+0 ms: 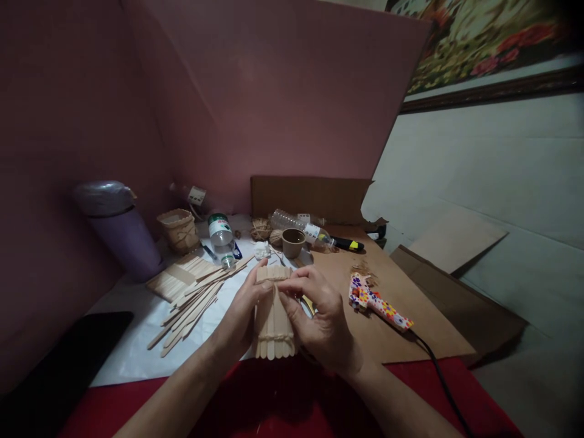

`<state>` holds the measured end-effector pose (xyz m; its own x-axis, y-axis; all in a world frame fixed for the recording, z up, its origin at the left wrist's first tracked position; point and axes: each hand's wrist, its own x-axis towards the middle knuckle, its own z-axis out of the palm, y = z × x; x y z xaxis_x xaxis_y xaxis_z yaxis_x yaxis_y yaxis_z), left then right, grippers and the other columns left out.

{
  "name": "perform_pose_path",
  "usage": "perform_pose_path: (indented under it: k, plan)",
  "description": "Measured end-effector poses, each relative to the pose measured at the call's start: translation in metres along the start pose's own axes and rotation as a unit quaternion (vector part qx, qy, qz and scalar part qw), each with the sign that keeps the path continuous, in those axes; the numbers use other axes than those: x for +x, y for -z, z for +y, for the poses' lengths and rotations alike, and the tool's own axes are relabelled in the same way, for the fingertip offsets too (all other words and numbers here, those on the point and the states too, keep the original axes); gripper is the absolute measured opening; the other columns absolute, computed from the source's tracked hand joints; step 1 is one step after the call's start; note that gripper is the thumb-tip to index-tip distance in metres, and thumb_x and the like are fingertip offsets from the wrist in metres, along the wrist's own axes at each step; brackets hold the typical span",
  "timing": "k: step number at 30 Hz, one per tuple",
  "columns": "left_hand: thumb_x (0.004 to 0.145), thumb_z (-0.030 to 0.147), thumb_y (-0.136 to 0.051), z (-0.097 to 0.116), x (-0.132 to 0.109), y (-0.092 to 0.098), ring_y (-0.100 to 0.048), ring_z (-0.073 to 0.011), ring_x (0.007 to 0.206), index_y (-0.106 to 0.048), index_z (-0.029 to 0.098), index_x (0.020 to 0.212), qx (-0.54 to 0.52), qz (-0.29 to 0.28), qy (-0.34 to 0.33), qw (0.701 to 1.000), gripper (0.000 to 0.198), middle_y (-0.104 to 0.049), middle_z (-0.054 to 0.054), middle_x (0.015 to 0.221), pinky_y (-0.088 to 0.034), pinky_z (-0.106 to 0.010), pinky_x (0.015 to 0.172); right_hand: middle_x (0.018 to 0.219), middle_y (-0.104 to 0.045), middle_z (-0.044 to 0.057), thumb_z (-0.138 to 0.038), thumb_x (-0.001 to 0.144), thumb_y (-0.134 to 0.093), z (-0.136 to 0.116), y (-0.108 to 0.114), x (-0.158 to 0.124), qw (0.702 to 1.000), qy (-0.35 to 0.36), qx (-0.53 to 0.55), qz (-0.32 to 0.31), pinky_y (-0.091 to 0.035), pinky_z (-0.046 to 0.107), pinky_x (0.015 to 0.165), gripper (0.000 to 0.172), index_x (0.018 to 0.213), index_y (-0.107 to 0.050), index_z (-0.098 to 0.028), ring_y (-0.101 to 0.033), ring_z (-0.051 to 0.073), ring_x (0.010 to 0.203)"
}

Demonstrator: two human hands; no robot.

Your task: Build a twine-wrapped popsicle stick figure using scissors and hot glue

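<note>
While the left grip (pixel 241 309) clasps the stick-covered piece (pixel 272 319) from its left, near the bench's (pixel 123 403) near edge, sticks running lengthwise away from the person, the right grip (pixel 325 311), equally close, pinches at the upper twine band (pixel 272 280).

The stick bundle (pixel 274 316) is pale tan, the glue gun (pixel 379 306) whitish with multicoloured flowers, the container (pixel 126 240) purple.

Craft-stick piece (pixel 275 317) in both hands (pixel 241 307) (pixel 326 313)

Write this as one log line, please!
left hand: holding bound sticks | right hand: touching bound sticks | glue gun: on cardboard
</note>
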<state>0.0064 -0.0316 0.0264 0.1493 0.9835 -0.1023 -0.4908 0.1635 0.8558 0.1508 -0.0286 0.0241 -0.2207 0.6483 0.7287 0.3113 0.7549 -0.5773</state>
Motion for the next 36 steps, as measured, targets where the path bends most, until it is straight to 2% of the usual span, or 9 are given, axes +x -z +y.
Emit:
perform_pose_path:
  k: [7, 11, 18, 26, 33, 36]
  plan:
    - [0.076, 0.032, -0.066, -0.007, 0.002, 0.005, -0.065, -0.0231, 0.09, -0.038, 0.026, 0.141, 0.057, 0.024, -0.09, 0.994, 0.071, -0.067, -0.007, 0.109, -0.048, -0.029, 0.077, 0.091, -0.054, 0.003, -0.01, 0.085, -0.056, 0.001, -0.002, -0.004, 1.0, 0.004, 0.019, -0.007, -0.049, 0.03, 0.073, 0.018, 0.094, -0.066, -0.023, -0.057, 0.016, 0.084]
    - [0.075, 0.031, -0.067, -0.01, 0.001, 0.003, -0.064, -0.0207, 0.082, -0.038, 0.026, 0.141, 0.055, 0.024, -0.079, 0.995, 0.072, -0.068, -0.006, 0.103, -0.048, -0.027, 0.07, 0.091, -0.054, 0.003, -0.008, 0.084, -0.054, 0.003, -0.002, -0.005, 1.0, 0.01, 0.014, -0.004, -0.049, 0.03, 0.073, 0.017, 0.088, -0.063, -0.022, -0.057, 0.016, 0.083]
    - [0.076, 0.03, -0.065, -0.011, 0.002, -0.003, -0.064, -0.0188, 0.078, -0.036, 0.025, 0.142, 0.053, 0.034, -0.057, 0.996, 0.073, -0.068, -0.004, 0.094, -0.049, -0.026, 0.068, 0.091, -0.051, 0.004, -0.006, 0.085, -0.049, 0.002, 0.0, -0.003, 1.0, 0.006, -0.002, -0.02, -0.048, 0.031, 0.075, 0.017, 0.08, -0.055, -0.02, -0.055, 0.017, 0.086]
    - [0.077, 0.034, -0.064, -0.004, 0.001, -0.003, -0.064, -0.0184, 0.077, -0.036, 0.025, 0.142, 0.055, 0.053, -0.072, 0.994, 0.071, -0.068, -0.005, 0.102, -0.049, -0.026, 0.069, 0.092, -0.054, 0.005, -0.007, 0.085, -0.051, -0.003, 0.003, 0.001, 0.999, 0.026, -0.032, 0.008, -0.047, 0.035, 0.082, 0.013, 0.088, -0.053, -0.019, -0.055, 0.019, 0.092]
    - [0.071, 0.029, -0.071, -0.006, 0.004, 0.004, -0.063, -0.0244, 0.096, -0.048, 0.022, 0.136, 0.065, 0.06, -0.114, 0.99, 0.07, -0.066, -0.008, 0.113, -0.046, -0.03, 0.084, 0.093, -0.056, 0.006, -0.011, 0.086, -0.057, 0.003, 0.001, -0.001, 0.999, 0.023, -0.038, -0.011, -0.049, 0.033, 0.081, 0.008, 0.088, -0.059, -0.019, -0.057, 0.017, 0.09]
    - [0.071, 0.032, -0.07, -0.008, 0.006, 0.007, -0.061, -0.027, 0.104, -0.045, 0.022, 0.137, 0.078, 0.055, -0.114, 0.989, 0.071, -0.062, -0.009, 0.122, -0.045, -0.033, 0.089, 0.093, -0.056, 0.006, -0.012, 0.089, -0.055, 0.007, 0.001, -0.003, 0.999, 0.026, -0.03, -0.027, -0.049, 0.031, 0.08, 0.008, 0.089, -0.061, -0.017, -0.057, 0.017, 0.089]
